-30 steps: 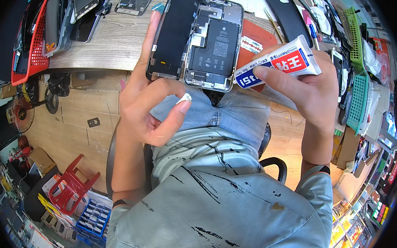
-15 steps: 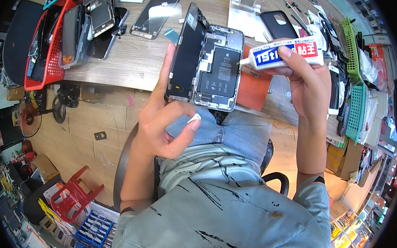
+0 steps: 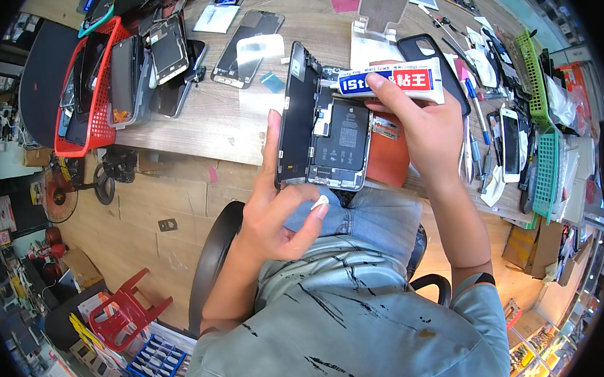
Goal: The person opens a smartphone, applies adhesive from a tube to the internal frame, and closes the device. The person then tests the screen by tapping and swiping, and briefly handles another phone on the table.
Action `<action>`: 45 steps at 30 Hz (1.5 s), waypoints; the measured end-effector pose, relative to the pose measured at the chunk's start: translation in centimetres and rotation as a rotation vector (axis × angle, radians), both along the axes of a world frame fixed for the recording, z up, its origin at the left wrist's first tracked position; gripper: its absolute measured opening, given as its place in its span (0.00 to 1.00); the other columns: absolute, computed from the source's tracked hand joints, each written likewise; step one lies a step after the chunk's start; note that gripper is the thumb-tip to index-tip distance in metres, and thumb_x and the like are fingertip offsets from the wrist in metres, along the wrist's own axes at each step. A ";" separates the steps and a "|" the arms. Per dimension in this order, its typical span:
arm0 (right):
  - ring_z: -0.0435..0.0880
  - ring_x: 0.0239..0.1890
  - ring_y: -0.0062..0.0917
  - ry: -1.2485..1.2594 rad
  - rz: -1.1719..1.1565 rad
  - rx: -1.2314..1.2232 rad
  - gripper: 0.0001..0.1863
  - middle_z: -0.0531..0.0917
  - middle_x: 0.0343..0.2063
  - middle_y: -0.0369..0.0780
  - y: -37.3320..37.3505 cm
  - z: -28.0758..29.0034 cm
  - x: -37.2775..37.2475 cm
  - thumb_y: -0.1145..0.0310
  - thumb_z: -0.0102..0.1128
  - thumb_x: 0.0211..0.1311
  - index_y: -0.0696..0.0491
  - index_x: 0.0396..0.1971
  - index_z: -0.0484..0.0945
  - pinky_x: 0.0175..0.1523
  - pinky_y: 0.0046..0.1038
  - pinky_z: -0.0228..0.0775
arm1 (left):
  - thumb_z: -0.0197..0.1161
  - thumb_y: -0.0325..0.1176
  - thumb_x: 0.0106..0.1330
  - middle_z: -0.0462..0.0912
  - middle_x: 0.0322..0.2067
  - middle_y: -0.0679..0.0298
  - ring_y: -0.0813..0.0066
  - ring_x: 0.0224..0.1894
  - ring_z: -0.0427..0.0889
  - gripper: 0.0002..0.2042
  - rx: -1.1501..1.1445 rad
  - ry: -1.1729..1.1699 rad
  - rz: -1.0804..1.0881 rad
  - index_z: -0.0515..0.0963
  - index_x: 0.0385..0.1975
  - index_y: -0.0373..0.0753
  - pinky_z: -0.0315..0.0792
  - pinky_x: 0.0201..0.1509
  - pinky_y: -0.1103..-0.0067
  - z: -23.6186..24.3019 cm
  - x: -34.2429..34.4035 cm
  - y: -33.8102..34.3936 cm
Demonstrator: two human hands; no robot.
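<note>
An opened smartphone (image 3: 346, 137) is held up over my lap, its battery and inner parts bare. Its black screen panel (image 3: 294, 123) stands folded open along the left side. My left hand (image 3: 273, 221) supports the phone from below, the index finger stretched along the panel's outer edge. Thumb and a finger of that hand pinch a small white cap (image 3: 320, 202). My right hand (image 3: 426, 129) is closed round a white, blue and red glue tube (image 3: 416, 81). The tube lies across the phone's upper part, nozzle pointing left toward the panel; whether its tip touches is unclear.
On the wooden table (image 3: 195, 136) are a loose phone screen (image 3: 248, 50), a black phone case (image 3: 457, 99) and an orange-red pad (image 3: 385, 162). A red basket (image 3: 91, 136) of phones stands left. Pens, a white phone (image 3: 511, 144) and green baskets (image 3: 537, 91) line the right.
My right hand has carried the tube leftward over the phone, its nozzle passing from the body's right edge to near the top, by the panel. My left hand keeps its hold.
</note>
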State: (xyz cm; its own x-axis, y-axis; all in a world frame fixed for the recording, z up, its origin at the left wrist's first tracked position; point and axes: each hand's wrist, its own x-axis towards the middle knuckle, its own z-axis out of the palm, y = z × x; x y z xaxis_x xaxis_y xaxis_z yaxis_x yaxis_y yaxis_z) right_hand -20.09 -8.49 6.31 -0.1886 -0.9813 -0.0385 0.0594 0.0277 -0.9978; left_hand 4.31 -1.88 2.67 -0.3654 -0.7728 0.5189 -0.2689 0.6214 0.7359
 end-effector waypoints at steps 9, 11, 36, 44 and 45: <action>0.90 0.36 0.16 0.021 -0.093 -0.074 0.12 0.94 0.37 0.39 -0.5 0.2 1.3 0.71 0.78 0.71 0.63 0.47 0.90 0.42 0.20 0.82 | 0.72 0.25 0.63 0.48 0.79 0.15 0.18 0.84 0.50 0.05 0.044 0.017 0.011 0.86 0.35 0.30 0.53 0.85 0.51 -0.4 -0.6 0.5; 0.89 0.35 0.15 0.064 -0.102 -0.090 0.12 0.93 0.36 0.38 -0.7 0.0 1.4 0.71 0.78 0.71 0.63 0.47 0.90 0.42 0.19 0.80 | 0.72 0.24 0.63 0.48 0.79 0.15 0.18 0.84 0.49 0.05 0.041 0.015 0.012 0.86 0.35 0.30 0.53 0.85 0.50 -0.4 -0.7 0.5; 0.92 0.40 0.18 -0.149 -0.068 -0.030 0.12 0.93 0.40 0.39 1.2 -1.1 1.6 0.73 0.77 0.72 0.62 0.50 0.89 0.43 0.23 0.87 | 0.75 0.21 0.63 0.80 0.61 0.23 0.41 0.54 0.92 0.08 0.021 -0.124 0.421 0.84 0.39 0.28 0.86 0.52 0.70 0.4 -2.9 1.7; 0.90 0.38 0.17 -0.161 -0.069 -0.054 0.12 0.93 0.38 0.38 1.4 -1.8 1.6 0.73 0.79 0.70 0.62 0.47 0.90 0.42 0.21 0.83 | 0.77 0.20 0.64 0.86 0.55 0.32 0.51 0.44 0.94 0.09 -0.027 -0.165 0.571 0.85 0.41 0.28 0.87 0.44 0.72 0.4 -4.5 1.4; 0.90 0.37 0.17 -0.150 -0.068 -0.047 0.11 0.93 0.37 0.38 1.4 -1.9 1.5 0.73 0.79 0.70 0.62 0.47 0.90 0.42 0.21 0.82 | 0.77 0.20 0.65 0.86 0.55 0.32 0.51 0.45 0.94 0.09 -0.045 -0.187 0.583 0.85 0.42 0.28 0.87 0.44 0.71 0.5 -4.6 1.4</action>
State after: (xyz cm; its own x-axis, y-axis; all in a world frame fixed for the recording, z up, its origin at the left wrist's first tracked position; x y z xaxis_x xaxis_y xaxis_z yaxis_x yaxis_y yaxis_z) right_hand -18.60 -7.07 4.43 -0.2498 -0.9680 -0.0256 0.2081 -0.0279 -0.9777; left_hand -0.33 -0.50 3.22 0.0229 -0.8517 0.5235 -0.6956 0.3625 0.6203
